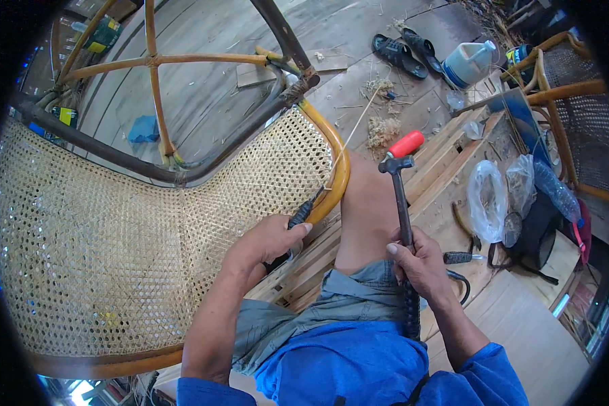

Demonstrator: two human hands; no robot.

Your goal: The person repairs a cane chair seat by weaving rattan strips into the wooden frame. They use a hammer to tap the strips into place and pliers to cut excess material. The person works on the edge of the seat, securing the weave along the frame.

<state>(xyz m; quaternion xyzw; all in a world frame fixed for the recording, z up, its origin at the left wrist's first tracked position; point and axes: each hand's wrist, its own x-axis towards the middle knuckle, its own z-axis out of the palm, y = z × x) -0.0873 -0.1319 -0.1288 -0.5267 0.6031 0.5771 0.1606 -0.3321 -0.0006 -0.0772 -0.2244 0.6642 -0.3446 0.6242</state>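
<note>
A woven cane chair frame (108, 250) with orange-brown rattan edging (343, 172) fills the left side. My left hand (272, 238) is closed on a slim tool with a black wrapped handle (303, 212); its thin tip meets the inner side of the edging, where the webbing ends. Whether it is an awl or a chisel I cannot tell. A pale cane strand (358, 125) runs up from that spot. My right hand (423, 262) grips a hammer (400, 193) by its dark handle, head upward, above my right thigh and apart from the chair.
On the wooden bench (446, 152) at the right lie a red-handled tool (406, 144), a second black-wrapped tool (459, 257), a roll of clear plastic (486, 201) and a plastic bottle (556, 193). Beyond are sandals (399, 57), a jug (468, 64) and shavings (384, 130).
</note>
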